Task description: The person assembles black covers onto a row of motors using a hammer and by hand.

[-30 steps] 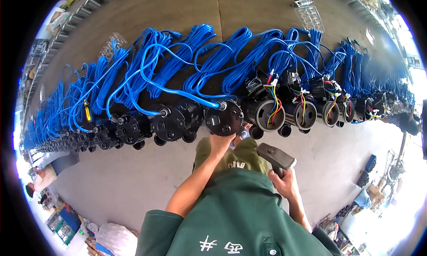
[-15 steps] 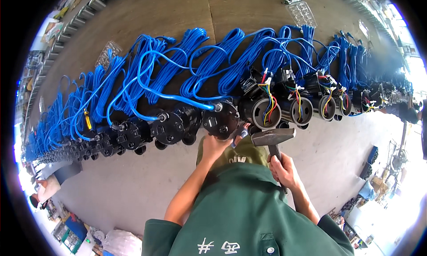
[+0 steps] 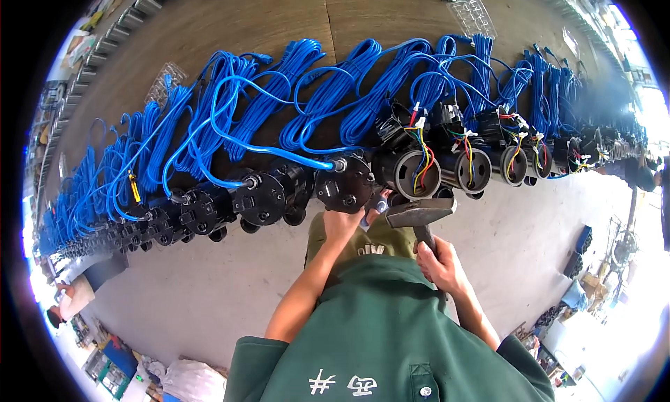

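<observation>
My right hand is closed round the handle of a hammer. The hammer's grey steel head sits just below the open end of a black cylindrical housing, from which red, yellow and blue wires come out. At the front edge of the bench, my left hand grips a capped black housing from below; its fingertips are partly hidden under it. A thick blue cable enters this round cap through a metal fitting. The hammer head is to the right of the cap and apart from it.
More capped housings line the bench to the left; open ones with loose wires run to the right. Bundled blue cables lie behind them on the brown bench. A yellow-handled tool rests among the cables at left.
The hammer and my right hand have shifted slightly left, nearer the capped housing. My left hand stays under the same housing.
</observation>
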Demonstrator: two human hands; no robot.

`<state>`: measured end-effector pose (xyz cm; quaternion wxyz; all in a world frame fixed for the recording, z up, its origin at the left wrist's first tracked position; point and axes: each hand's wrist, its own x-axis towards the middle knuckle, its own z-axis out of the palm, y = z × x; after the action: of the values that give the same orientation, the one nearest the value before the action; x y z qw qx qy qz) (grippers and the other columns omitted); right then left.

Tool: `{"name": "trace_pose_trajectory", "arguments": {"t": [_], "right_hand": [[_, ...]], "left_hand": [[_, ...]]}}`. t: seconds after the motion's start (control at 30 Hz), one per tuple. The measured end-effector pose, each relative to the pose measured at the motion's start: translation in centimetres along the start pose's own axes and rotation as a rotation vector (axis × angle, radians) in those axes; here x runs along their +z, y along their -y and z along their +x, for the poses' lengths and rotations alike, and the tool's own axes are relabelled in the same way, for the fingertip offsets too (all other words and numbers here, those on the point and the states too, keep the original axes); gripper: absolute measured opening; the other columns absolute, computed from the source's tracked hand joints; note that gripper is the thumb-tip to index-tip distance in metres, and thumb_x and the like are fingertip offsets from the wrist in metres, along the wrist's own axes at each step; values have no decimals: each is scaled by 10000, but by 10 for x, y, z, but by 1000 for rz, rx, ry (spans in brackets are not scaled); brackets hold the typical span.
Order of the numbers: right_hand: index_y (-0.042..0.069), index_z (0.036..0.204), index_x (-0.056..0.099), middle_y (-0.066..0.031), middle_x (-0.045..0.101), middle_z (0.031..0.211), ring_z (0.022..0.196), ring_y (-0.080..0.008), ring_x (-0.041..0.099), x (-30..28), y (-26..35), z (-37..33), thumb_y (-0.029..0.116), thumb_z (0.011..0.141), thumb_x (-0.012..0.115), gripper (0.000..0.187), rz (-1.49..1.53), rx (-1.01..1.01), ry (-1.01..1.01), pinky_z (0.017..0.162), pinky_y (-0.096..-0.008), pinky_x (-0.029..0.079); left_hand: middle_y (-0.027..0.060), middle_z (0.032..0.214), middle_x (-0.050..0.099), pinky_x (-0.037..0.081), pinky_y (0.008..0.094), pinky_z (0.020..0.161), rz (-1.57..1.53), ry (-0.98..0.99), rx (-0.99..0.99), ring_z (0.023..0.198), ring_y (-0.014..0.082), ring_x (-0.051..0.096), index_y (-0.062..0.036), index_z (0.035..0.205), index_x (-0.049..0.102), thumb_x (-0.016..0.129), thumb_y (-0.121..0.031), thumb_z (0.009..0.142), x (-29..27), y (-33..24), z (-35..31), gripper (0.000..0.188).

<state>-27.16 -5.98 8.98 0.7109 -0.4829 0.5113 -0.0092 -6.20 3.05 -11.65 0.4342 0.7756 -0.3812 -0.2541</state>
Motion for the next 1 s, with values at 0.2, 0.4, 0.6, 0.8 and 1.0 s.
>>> {"name": "trace_pose_trajectory", "arguments": {"t": [0.2, 0.4, 0.6, 0.8, 1.0], "right_hand": [[57, 900, 538, 34, 514, 702, 583, -51, 472, -1, 0, 1, 383, 1065, 570, 367, 59, 25, 9, 518, -243, 399], [48, 879, 542, 31, 526, 700, 581, -55, 474, 1, 2, 3, 417, 1044, 609, 410, -1, -3, -16, 518, -248, 397], [31, 886, 548, 28, 528, 702, 598, -59, 485, 3, -7, 0, 444, 1027, 637, 445, -10, 32, -34, 526, -254, 406], [29, 932, 563, 31, 531, 714, 585, -50, 480, 0, -9, 1, 435, 1043, 610, 423, 62, 42, -20, 516, -244, 407], [50, 922, 505, 51, 442, 659, 534, -36, 381, -1, 24, 6, 376, 1103, 516, 374, 311, -94, 6, 460, -231, 345]], "left_hand": [[139, 1076, 760, 590, 426, 794, 70, -60, 90, 927, 367, 732, -77, 1145, 746, 786, -154, 753, -6, -3, 3, 401], [152, 1084, 753, 586, 435, 826, 20, -66, 103, 967, 368, 728, -45, 1196, 713, 825, -213, 776, -4, 5, 2, 466], [167, 1208, 697, 499, 489, 988, 5, -45, 142, 1111, 380, 651, -31, 1278, 668, 870, -234, 770, 8, 27, -7, 583], [168, 1207, 695, 509, 475, 978, -105, 35, -6, 1107, 369, 654, -32, 1280, 665, 869, -233, 776, -8, -2, -4, 579], [148, 1109, 732, 568, 441, 834, 75, -109, 145, 998, 362, 703, -50, 1173, 715, 802, -156, 783, -4, -18, 9, 413]]}}
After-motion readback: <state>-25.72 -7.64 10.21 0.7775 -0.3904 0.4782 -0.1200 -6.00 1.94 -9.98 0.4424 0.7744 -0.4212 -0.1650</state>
